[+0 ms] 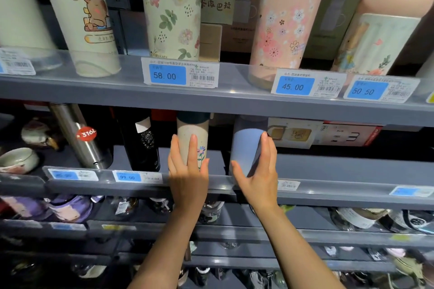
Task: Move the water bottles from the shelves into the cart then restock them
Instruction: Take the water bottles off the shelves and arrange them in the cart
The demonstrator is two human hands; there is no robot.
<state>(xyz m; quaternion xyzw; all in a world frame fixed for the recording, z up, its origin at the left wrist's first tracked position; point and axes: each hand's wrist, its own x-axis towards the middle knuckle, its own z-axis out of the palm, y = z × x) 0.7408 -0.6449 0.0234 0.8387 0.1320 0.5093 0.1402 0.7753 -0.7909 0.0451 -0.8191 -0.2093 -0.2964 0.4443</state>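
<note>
On the middle shelf (328, 191) stand a cream bottle with a small flower print (191, 128) and a pale blue bottle (246, 145). My left hand (187, 171) holds the cream bottle from the front, with the fingers up its face and left side and the thumb at its right edge. My right hand (257, 176) grips the blue bottle, thumb on its left side and fingers along its right side. Both bottles are upright, and their bases are hidden behind the shelf's front rail.
Left of the cream bottle stand a black bottle (141, 145) and a steel flask with a red 316L sticker (79, 138). The shelf above (234, 98) holds tall printed bottles and price tags. Boxes sit to the right, bowls at far left, and more goods fill the lower shelves.
</note>
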